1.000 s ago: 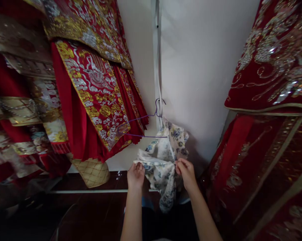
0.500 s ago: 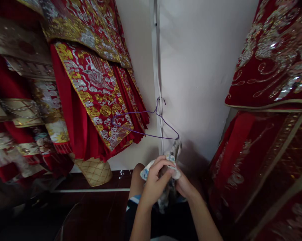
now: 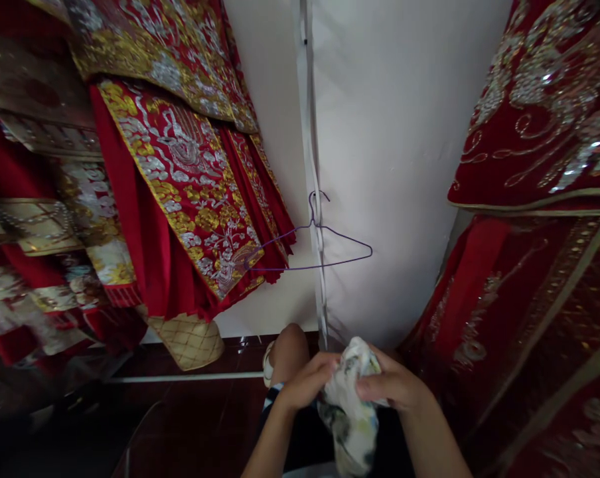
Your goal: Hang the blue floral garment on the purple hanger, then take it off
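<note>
Over my lap I hold a bunched white cloth [image 3: 352, 405] with dark, yellow and bluish patches of pattern. My left hand [image 3: 310, 382] grips its left edge, fingers closed, the tips partly behind the fabric. On the other side my right hand [image 3: 392, 382] pinches it, thumb on top and the other fingers hidden under it. What kind of cloth it is I cannot make out. Beyond my hands, a thin purple wire hanger [image 3: 342, 263] hangs in front of the wall, touching neither hand.
Red pleated garments [image 3: 185, 179] with gold and silver embroidery hang at the left. More beaded red garments [image 3: 529, 133] hang at the right. A white vertical strip [image 3: 310, 119] runs down the pale wall [image 3: 389, 119]. A cream quilted piece [image 3: 193, 342] hangs low at the left.
The cloth has come off the hanger's right end and lies lower, nearer my body. The hanger has swung up level. My right hand has moved right and now shows its thumb on the cloth.
</note>
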{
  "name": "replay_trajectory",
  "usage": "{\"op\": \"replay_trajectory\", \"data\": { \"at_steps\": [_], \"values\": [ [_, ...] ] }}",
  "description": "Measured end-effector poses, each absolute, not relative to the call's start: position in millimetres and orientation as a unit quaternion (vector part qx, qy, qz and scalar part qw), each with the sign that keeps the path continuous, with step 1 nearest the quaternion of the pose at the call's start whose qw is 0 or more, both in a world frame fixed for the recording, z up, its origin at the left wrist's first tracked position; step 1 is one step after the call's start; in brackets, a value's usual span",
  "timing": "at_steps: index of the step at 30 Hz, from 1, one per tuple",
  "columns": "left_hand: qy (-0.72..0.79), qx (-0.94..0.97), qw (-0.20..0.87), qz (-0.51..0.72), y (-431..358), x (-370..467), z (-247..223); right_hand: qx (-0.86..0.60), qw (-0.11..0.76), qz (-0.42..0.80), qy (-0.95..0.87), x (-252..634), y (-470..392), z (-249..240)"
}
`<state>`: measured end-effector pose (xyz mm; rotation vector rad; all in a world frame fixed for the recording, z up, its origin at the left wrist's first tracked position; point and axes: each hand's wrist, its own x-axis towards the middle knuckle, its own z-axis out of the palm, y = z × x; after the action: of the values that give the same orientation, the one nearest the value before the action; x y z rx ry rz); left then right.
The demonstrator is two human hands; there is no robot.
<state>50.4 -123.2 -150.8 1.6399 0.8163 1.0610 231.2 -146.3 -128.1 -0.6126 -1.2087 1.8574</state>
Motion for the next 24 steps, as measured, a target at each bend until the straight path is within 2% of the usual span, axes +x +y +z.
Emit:
{"op": "replay_trajectory", "data": {
  "at_steps": [2,5,8,10,13,16,19,24],
  "values": [
    [0.281,0.789,0.460,0.295,-122,43,-150,-0.240,0.383,0.756,-0.473,250,-149,-125],
    [0.256,0.897,0.323,0.158,-124,18,-137,-0.294,0.329,0.708,-0.552,279,-149,-103],
    [0.330,0.922,0.183,0.085,-127,-18,-116,-0.364,0.274,0.545,-0.704,297,-137,-69],
    [0.392,0.911,0.115,0.057,-126,-44,-101,-0.425,0.330,0.393,-0.745,300,-118,-53],
    [0.466,0.883,0.052,0.035,-122,-75,-77,-0.492,0.453,0.202,-0.716,292,-72,-48],
    [0.517,0.854,-0.002,0.057,-118,-92,-56,-0.470,0.511,0.174,-0.699,274,-17,-62],
    [0.543,0.833,-0.036,0.101,-111,-95,-45,-0.448,0.523,0.154,-0.709,255,32,-76],
    [0.573,0.803,-0.046,0.155,-91,-97,-55,-0.467,0.475,0.132,-0.734,248,63,-87]
  ]
}}
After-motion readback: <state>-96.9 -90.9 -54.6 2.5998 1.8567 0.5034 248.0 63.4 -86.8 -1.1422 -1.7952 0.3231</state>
